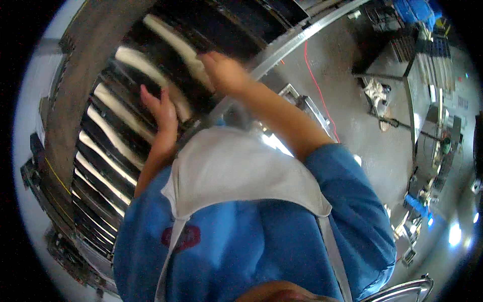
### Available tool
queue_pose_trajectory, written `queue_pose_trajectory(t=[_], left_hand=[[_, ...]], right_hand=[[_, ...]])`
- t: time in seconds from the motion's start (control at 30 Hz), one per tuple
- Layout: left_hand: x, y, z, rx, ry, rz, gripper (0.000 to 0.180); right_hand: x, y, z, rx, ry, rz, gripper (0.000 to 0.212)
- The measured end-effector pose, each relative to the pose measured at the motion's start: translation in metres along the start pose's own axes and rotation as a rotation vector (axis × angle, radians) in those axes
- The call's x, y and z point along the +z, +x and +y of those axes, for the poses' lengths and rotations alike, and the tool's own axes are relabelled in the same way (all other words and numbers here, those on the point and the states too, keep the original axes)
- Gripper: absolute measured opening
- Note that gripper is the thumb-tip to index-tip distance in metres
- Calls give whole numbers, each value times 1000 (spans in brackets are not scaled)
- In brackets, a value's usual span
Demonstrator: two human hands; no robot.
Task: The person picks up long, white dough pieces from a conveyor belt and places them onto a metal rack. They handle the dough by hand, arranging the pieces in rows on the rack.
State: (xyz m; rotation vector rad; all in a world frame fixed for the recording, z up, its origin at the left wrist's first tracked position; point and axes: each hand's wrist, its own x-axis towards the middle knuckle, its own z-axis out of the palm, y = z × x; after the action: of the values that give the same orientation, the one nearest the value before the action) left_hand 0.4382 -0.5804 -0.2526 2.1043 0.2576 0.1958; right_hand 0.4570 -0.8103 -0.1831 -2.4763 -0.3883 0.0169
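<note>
Long pale strips that look like dough (114,105) lie side by side in dark channels of a large tray or rack (241,30). My left hand (162,108) is over the strips, thumb and fingers apart, close beside a blurred strip (138,63). Farther right, my right hand (224,73) reaches across to the last strip in the row (171,38). Its fingers are at that strip's side and smeared by motion, so whether they grip it is unclear. Dark channels beyond this strip show no dough.
A metal rail (302,38) edges the rack on the right. Past it, a red cord (314,75) runs along the grey floor. Metal tables (387,68) and stacked trays (435,60) stand at the far right. A brownish beam (95,40) borders the rack's left side.
</note>
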Motion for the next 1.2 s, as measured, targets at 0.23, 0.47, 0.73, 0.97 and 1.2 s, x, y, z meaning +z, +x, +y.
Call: queue_pose_trajectory(t=[0.23,0.47,0.73,0.97,1.2], left_hand=[[-10,-1,37,-72,51,56,58],[37,15,78,-91,-7,30,60],[73,43,81,-146,-223,74,72],[138,41,59,-236,104,156,57],[127,30,31,41,272,197,52]], right_hand=[[-64,-246,78,803,-123,188,47],[-50,-293,106,457,-393,7,54],[-241,-242,76,421,639,959,43],[-349,-135,6,-116,858,947,66],[-222,-44,91,-110,1136,677,56]])
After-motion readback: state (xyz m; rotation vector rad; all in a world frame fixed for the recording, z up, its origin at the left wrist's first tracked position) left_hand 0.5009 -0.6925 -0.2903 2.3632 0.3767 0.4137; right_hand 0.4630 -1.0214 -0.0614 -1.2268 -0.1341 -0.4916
